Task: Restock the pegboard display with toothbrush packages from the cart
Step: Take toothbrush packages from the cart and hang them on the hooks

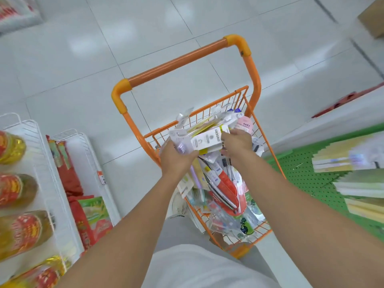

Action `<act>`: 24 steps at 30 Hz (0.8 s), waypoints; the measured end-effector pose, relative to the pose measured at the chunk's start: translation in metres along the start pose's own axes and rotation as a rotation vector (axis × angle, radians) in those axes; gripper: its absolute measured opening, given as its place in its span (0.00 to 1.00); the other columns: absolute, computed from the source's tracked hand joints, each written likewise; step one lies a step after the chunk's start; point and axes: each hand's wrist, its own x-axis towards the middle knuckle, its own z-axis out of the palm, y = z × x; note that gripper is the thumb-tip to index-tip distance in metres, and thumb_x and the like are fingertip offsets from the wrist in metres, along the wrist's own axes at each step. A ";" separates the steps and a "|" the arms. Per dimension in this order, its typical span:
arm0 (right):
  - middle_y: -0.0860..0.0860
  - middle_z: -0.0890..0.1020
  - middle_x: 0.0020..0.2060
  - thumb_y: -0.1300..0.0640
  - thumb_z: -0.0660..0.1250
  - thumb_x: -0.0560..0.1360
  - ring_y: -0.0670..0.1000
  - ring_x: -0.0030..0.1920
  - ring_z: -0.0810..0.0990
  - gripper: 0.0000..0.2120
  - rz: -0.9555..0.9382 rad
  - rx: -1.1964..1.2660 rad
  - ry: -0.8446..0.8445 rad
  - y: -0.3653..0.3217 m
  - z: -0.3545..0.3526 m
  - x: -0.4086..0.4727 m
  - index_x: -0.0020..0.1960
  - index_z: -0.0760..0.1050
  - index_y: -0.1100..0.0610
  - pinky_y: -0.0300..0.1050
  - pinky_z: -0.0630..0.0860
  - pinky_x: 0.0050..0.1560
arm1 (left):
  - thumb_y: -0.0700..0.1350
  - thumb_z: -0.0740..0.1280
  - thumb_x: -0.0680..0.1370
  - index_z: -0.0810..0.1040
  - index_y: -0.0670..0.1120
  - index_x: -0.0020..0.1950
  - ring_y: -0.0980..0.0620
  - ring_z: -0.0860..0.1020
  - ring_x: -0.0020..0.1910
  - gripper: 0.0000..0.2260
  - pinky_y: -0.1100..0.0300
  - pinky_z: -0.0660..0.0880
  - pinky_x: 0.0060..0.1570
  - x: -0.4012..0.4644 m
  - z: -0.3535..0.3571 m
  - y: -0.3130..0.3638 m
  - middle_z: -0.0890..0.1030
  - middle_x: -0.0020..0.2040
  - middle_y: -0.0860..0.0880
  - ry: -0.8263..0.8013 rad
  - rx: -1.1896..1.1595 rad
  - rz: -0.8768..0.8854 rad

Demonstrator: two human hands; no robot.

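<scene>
Gripping a flat stack of glossy carded toothbrush packages [204, 136], your left hand [176, 156] and right hand [236, 143] clamp its ends above the orange wire cart [252, 84] at frame centre.

The fingertips of the left hand [176, 157] and the right hand [236, 142] are hidden behind the bundle of toothbrush packages [204, 137] they hold; the count in that bundle cannot be told; the oil bottles [12, 147] at the left are blurred and cut by the edge; the stacked packs [349, 161] on the green pegboard [301, 171] at the right are smeared, print unreadable; the cardboard box [373, 19] at the far right is cut off.
</scene>
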 end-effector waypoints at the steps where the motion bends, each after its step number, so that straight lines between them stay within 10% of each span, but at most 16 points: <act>1: 0.54 0.83 0.47 0.63 0.70 0.74 0.56 0.46 0.83 0.08 -0.007 0.027 0.006 0.006 -0.009 0.001 0.46 0.77 0.51 0.55 0.84 0.45 | 0.52 0.80 0.67 0.75 0.48 0.55 0.52 0.78 0.46 0.23 0.59 0.74 0.38 0.000 0.000 0.002 0.80 0.50 0.51 -0.001 0.009 0.013; 12: 0.56 0.81 0.43 0.66 0.69 0.77 0.53 0.40 0.81 0.09 -0.165 0.030 -0.205 0.006 -0.113 -0.051 0.47 0.83 0.53 0.55 0.85 0.46 | 0.47 0.80 0.65 0.77 0.54 0.56 0.54 0.79 0.48 0.23 0.58 0.76 0.44 -0.022 0.029 0.044 0.80 0.48 0.57 -0.410 0.274 0.350; 18: 0.58 0.80 0.42 0.63 0.77 0.72 0.54 0.41 0.83 0.12 -0.183 0.076 -0.166 0.000 -0.148 -0.051 0.55 0.81 0.64 0.51 0.85 0.48 | 0.56 0.81 0.64 0.77 0.50 0.42 0.54 0.78 0.36 0.17 0.59 0.73 0.35 -0.015 0.039 0.060 0.81 0.37 0.53 -0.333 0.289 0.331; 24: 0.62 0.77 0.47 0.73 0.67 0.76 0.62 0.50 0.83 0.21 -0.264 0.227 -0.128 0.015 -0.193 -0.052 0.58 0.79 0.50 0.55 0.84 0.48 | 0.56 0.78 0.65 0.77 0.51 0.54 0.49 0.80 0.46 0.22 0.59 0.70 0.37 -0.011 0.043 0.053 0.80 0.42 0.54 -0.246 0.460 0.317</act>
